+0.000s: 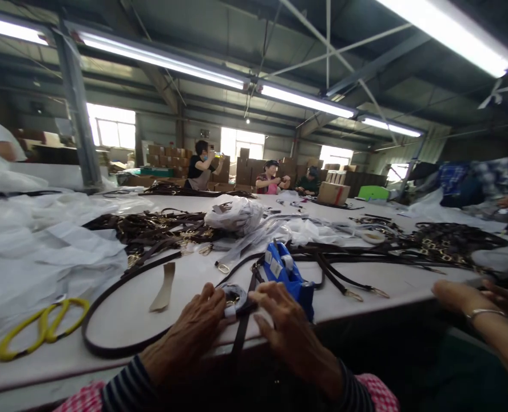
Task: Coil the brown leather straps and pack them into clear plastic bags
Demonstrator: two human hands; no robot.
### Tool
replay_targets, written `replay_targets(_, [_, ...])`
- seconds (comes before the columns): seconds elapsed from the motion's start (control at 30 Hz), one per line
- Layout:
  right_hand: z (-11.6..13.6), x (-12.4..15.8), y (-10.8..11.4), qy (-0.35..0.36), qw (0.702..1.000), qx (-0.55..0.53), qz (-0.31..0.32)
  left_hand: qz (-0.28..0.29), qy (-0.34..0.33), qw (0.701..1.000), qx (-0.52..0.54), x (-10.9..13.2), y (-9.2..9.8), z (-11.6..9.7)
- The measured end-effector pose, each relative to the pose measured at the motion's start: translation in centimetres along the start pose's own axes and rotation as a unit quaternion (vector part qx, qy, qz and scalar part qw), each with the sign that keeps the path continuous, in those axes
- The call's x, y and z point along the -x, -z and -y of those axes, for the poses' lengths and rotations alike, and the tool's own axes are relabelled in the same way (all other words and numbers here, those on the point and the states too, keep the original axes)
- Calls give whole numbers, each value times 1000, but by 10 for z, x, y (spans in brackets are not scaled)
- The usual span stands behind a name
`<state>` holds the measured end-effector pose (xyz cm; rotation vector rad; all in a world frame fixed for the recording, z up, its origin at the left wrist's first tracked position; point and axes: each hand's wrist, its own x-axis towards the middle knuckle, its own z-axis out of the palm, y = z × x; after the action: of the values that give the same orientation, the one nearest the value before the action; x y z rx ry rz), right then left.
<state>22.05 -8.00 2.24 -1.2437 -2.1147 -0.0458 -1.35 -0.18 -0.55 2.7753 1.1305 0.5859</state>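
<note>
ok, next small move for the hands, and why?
Perhaps close the right hand on the small plastic-wrapped bundle to steady it: the left hand is at one side of it, and the right, close by opposite, looks open.

A pale table (408,280) fills the view. On its near left lie yellow-handled scissors (43,327), then a long dark strap (85,327) curving around a brown strip (163,289). A blue tape dispenser (294,280) stands near the front edge. Farther back are a heap of dark straps (155,229), a clear plastic bag (237,214) and a cardboard box (333,193); white sheets (74,246) cover the left, and another strap pile (447,240) lies right.
</note>
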Motion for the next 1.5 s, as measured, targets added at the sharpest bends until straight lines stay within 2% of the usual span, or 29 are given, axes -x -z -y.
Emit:
replay_targets(0.07, [-20, -6, 35, -69, 995, -10, -74, -26, 3, 1000, -7, 0, -11, 7])
replay_targets(0.1, [-32, -9, 51, -123, 988, -22, -89, -34, 11, 999, 1, -1, -14, 10])
replay_targets(0.13, [-44, -11, 64, -182, 979, -38, -83, -39, 18, 999, 15, -1, -16, 12])
replay_targets(0.2, [-67, -16, 81, -249, 965, -70, -41, -47, 25, 997, 53, -1, -14, 12])
replay_targets(0.3, [-86, -19, 85, -314, 939, -134, 34, -74, 25, 990, 113, -1, -8, 8])
replay_targets(0.37, [-88, -18, 83, -358, 914, -182, 51, -97, 40, 984, 141, 1, -6, 4])
replay_targets(0.5, [-80, -16, 81, -412, 874, -256, 29, -131, 72, 975, 161, 2, -11, 3])
replay_targets(0.6, [-74, -16, 80, -440, 849, -293, -11, -167, 91, 963, 189, 0, -15, 6])
replay_targets(0.73, [-63, -7, 70, -436, 823, -346, -115, -206, 130, 935, 258, -4, -7, 12])
replay_targets(0.87, [-47, 17, 56, -417, 799, -382, -203, -181, 223, 878, 384, -5, 13, 12])
replay_targets(0.93, [-41, 29, 48, -430, 774, -409, -221, -164, 262, 842, 441, -7, 22, 7])
replay_targets(1.0, [-41, 36, 39, -447, 747, -439, -222, -153, 268, 816, 488, -9, 28, -2])
replay_targets(1.07, [-45, 40, 32, -450, 745, -443, -215, -155, 245, 804, 519, -12, 34, -12])
replay_targets(1.2, [-55, 50, 27, -439, 778, -396, -211, -165, 196, 810, 528, -12, 44, -30])
replay_targets(1.3, [-49, 59, 28, -435, 799, -381, -166, -158, 184, 826, 508, -9, 46, -40])
replay_targets(1.4, [-21, 55, 27, -379, 813, -432, -89, -164, 180, 859, 450, -7, 43, -52])
replay_targets(1.5, [16, 35, 20, -310, 792, -523, -49, -178, 165, 900, 363, -4, 40, -68])
